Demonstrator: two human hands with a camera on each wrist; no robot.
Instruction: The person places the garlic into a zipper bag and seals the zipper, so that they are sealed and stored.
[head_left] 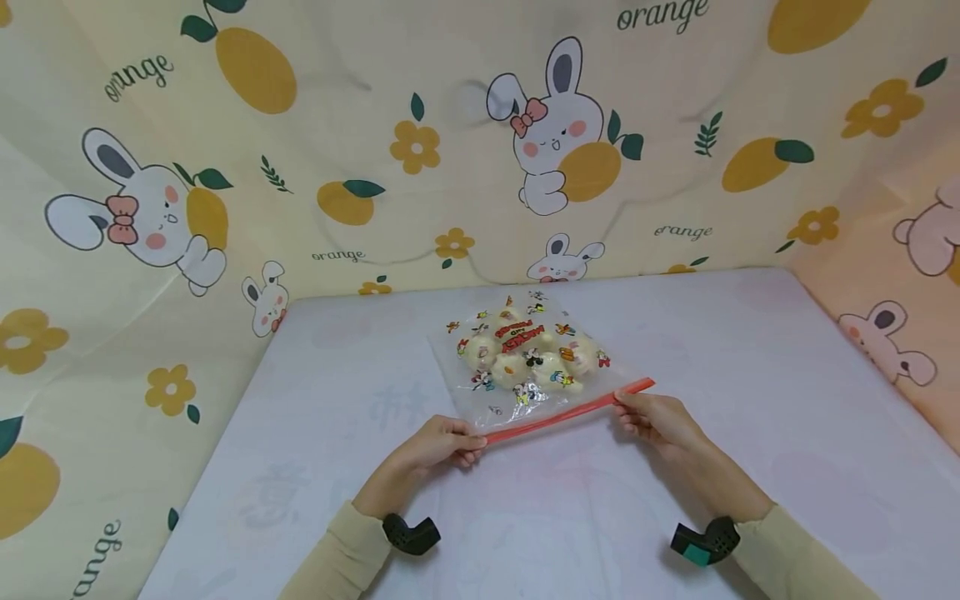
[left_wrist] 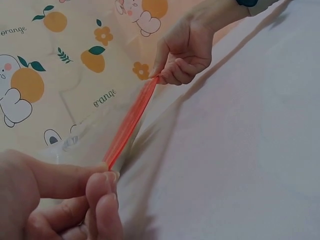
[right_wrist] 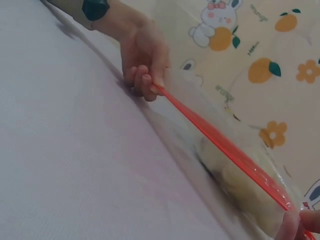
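Note:
A clear zip bag [head_left: 465, 392] printed with small cartoon figures lies on the table, with several pale, rounded pieces [head_left: 510, 368] inside. Along its near edge runs a red zip strip [head_left: 551, 419], stretched between both hands. My left hand [head_left: 442, 443] pinches the strip's left end between thumb and fingers. Near the right end, my right hand [head_left: 660, 421] pinches the same strip, and a short red tip sticks out beyond it. In the right wrist view the pale pieces [right_wrist: 240, 185] show through the plastic behind the strip [right_wrist: 220, 140]. What the pieces are, I cannot tell.
A white cloth covers the table [head_left: 337, 375]. Behind and beside it hangs a cream curtain [head_left: 465, 67] printed with rabbits, oranges and flowers. Dark devices are strapped at the left wrist [head_left: 411, 535] and right wrist [head_left: 705, 542].

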